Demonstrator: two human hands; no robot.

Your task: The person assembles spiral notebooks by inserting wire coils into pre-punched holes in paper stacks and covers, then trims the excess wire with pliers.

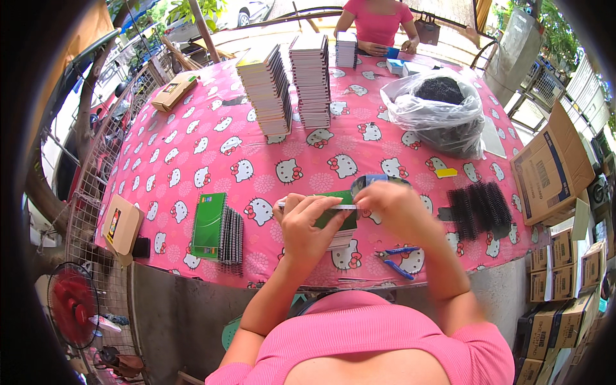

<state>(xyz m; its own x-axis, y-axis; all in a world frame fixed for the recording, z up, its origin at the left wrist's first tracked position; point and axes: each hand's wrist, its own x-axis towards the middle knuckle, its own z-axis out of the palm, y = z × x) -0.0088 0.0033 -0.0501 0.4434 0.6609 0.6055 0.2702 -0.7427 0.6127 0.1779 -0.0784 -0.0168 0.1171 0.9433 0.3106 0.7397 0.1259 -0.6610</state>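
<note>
Our left hand (307, 221) and right hand (391, 206) close together on a thin green-covered paper notebook (335, 217), held just above the pink cartoon-cat tablecloth (212, 151) near its front edge. We'd best keep the pages squared while working the spine. Blue-handled pliers (396, 258) lie just right; black plastic binding coils (480, 205) sit farther right, finished green notebooks (219, 228) left.

A pink cartoon-cat table (212, 144) carries notebook stacks (289, 83), a plastic bag (443, 112), black spirals (481, 205), and pliers (396, 260).
</note>
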